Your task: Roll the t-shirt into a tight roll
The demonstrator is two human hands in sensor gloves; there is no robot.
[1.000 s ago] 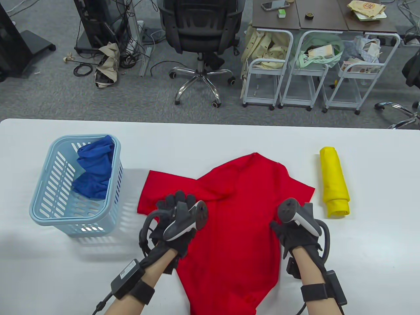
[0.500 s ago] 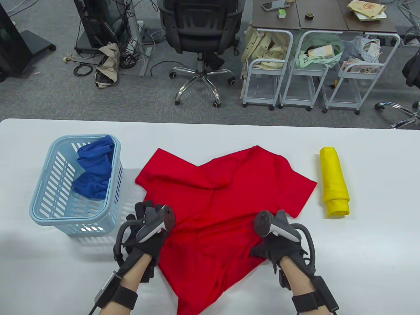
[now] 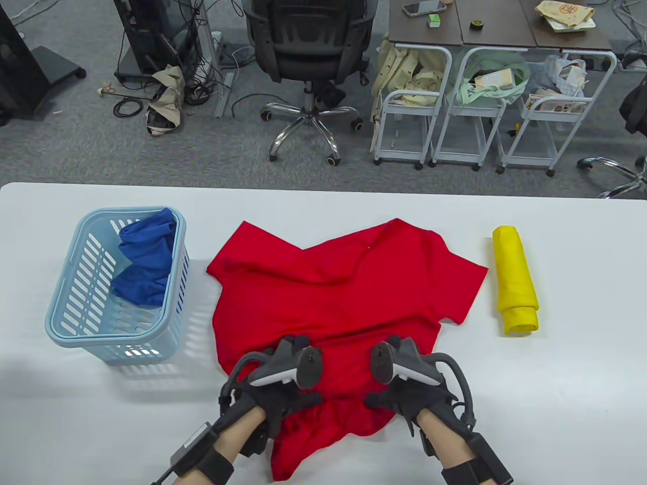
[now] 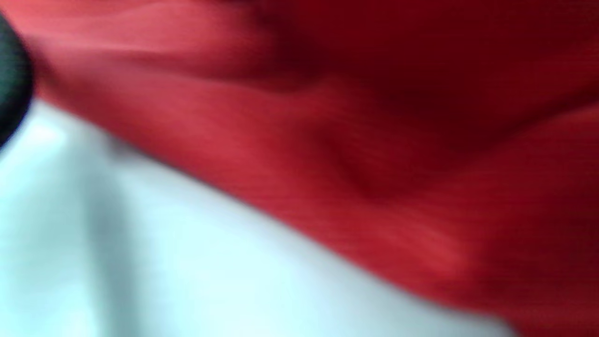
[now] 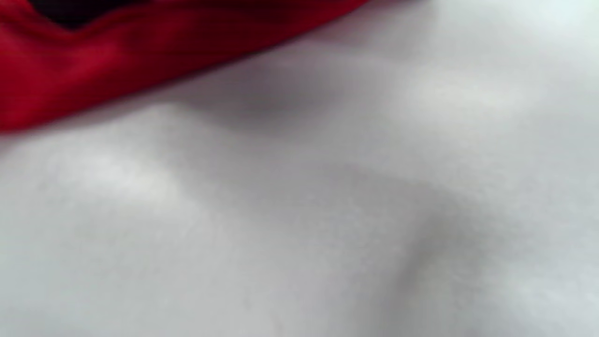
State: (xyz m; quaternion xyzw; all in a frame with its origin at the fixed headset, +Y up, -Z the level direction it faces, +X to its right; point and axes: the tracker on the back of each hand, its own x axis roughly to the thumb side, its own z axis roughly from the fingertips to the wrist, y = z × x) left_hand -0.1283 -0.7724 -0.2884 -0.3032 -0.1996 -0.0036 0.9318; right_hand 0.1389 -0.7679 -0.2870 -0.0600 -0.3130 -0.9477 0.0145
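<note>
Shirt, red, spread creased on table centre, hem end near front edge. Left hand and right hand on lower shirt; finger state cannot be told. Basket left, yellow roll right.

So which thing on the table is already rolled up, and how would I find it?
Start at the white table and find the big red t-shirt spread in the middle. Just to its right, not touching it, lies the yellow roll. It is the only yellow thing there, a neat tube, unlike the crumpled blue cloth in the basket.
</note>
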